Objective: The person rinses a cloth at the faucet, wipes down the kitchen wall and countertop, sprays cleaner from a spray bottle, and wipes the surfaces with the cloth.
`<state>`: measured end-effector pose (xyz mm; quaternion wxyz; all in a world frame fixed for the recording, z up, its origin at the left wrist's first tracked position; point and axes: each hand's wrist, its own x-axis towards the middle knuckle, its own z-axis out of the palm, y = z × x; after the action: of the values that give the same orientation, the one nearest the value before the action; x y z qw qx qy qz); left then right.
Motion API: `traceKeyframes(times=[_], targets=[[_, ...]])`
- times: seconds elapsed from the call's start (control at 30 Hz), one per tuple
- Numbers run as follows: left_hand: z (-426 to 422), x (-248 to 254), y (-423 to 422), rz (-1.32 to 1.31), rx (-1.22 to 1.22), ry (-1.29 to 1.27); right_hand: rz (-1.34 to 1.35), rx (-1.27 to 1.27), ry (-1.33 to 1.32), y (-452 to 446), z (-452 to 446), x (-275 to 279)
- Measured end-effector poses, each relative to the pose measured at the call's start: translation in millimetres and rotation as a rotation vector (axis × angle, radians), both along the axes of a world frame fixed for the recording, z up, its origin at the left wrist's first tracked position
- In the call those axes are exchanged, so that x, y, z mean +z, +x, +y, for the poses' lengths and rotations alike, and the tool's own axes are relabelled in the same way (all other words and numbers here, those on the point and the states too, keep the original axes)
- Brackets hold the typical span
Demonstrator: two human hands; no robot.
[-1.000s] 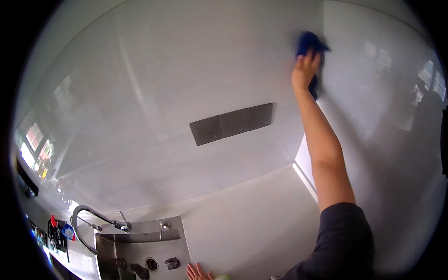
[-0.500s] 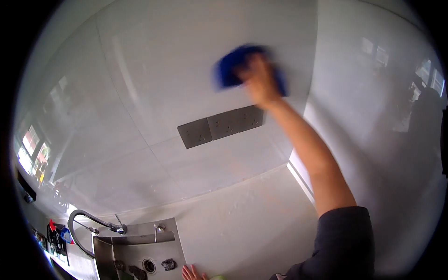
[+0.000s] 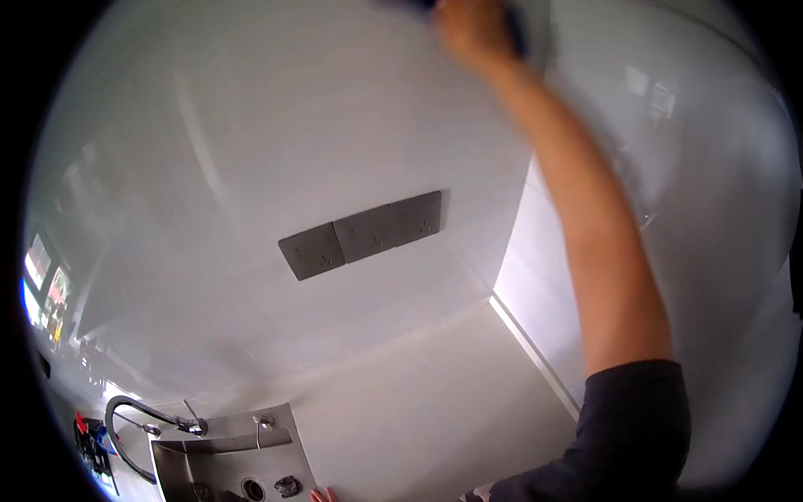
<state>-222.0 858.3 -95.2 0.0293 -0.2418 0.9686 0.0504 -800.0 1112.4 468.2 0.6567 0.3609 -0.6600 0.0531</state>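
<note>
High on the glossy light wall point(image 3: 251, 125), my right hand point(image 3: 475, 35) presses a blue cloth point(image 3: 517, 32) to the surface, near the corner with the side wall. Most of the cloth lies beyond the top edge of the view or behind the hand. Below it on the wall is a row of dark grey socket plates point(image 3: 361, 236). At the bottom edge, only the fingertips of my left hand point(image 3: 323, 495) show, stretched out beside the right rim of the sink, holding nothing visible.
A steel sink point(image 3: 303, 443) with a curved faucet point(image 3: 125, 410) is at lower left. A dark scouring pad point(image 3: 288, 486) lies in it by the drain point(image 3: 253, 489). The pale countertop point(image 3: 418, 385) meets the side wall point(image 3: 711, 251). Red, black and blue items point(image 3: 90, 439) stand far left.
My right hand has moved up the wall with the blue cloth, partly out of view. The view has shifted, so the sockets and sink appear farther left and less of my left hand shows.
</note>
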Motion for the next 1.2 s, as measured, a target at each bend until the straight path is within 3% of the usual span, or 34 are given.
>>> traceKeyframes(times=[0.03, 0.07, 0.1, 0.17, 0.23, 0.3, 0.37, 0.4, 0.43, 0.5, 0.57, 0.63, 0.73, 0.8, 0.83, 0.9, 0.97, 1.03, 1.2], targets=[[-1.5, 1.9, 5.5, -0.005, 0.012, -0.053, -0.115, -0.205, -0.152, 4.7, 7.3, 10.9], [-3.4, -0.8, 10.0, -0.014, -0.013, -0.099, -0.042, -0.293, -0.241, -12.9, 29.1, 34.7], [-1.4, 5.6, 9.5, -0.032, -0.006, -0.094, 0.146, -0.205, -0.158, -36.5, 51.0, 36.8], [3.6, 16.9, -4.6, -0.085, 0.079, 0.035, 0.072, -0.039, -0.328, -39.8, 44.7, 23.8], [-6.1, 4.6, 2.1, -0.087, 0.081, 0.053, 0.179, 0.116, -0.468, -83.0, 81.8, -48.3], [-14.9, -6.9, 9.4, -0.089, 0.085, 0.072, -0.068, 0.133, -0.625, -55.3, 76.4, -160.6], [-14.7, -16.1, 6.7, 0.09, -0.039, 0.066, -0.27, -0.008, -0.686, -44.6, 78.2, -296.8], [-13.8, -14.3, 7.6, 0.087, -0.035, 0.063, -0.375, 0.028, -0.732, -40.0, 78.2, -358.5], [-16.0, -14.9, 14.4, 0.076, -0.017, 0.059, -0.479, 0.199, -0.789, -30.3, 73.6, -382.9], [-20.5, -26.9, 11.4, 0.052, -0.029, 0.043, -0.513, 0.302, -0.865, -6.2, 47.2, -351.7], [-16.0, -19.4, 6.6, 0.08, -0.025, 0.039, -0.306, 0.159, -0.53, -2.4, 11.9, -317.6], [-11.5, -7.7, 4.9, 0.081, -0.035, 0.075, -0.195, 0.225, -0.295, 39.2, -48.5, -267.6], [-11.0, -4.8, 0.6, 0.103, -0.029, 0.073, -0.162, 0.376, -0.009, 76.0, -135.5, -260.3], [-11.5, -11.2, 3.6, 0.107, -0.037, 0.066, -0.18, 0.56, -0.039, 80.5, -158.3, -256.2], [-12.6, -13.7, 1.6, 0.125, -0.037, 0.064, -0.161, 0.589, 0.07, 69.5, -146.3, -254.4], [-13.4, -11.3, 6.7, 0.137, -0.028, 0.061, -0.094, 0.555, 0.016, 34.7, -95.3, -265.7], [-14.9, -9.1, 4.1, 0.041, 0.012, 0.148, -0.159, 0.208, -0.06, 14.3, -6.3, -269.0], [-14.3, -8.0, -0.8, 0.061, 0.007, 0.142, -0.218, 0.088, -0.032, 18.6, 46.9, -255.6], [-10.7, -5.3, 1.3, 0.038, 0.025, 0.156, -0.341, 0.102, -0.3, 35.1, 3.5, -273.2]])
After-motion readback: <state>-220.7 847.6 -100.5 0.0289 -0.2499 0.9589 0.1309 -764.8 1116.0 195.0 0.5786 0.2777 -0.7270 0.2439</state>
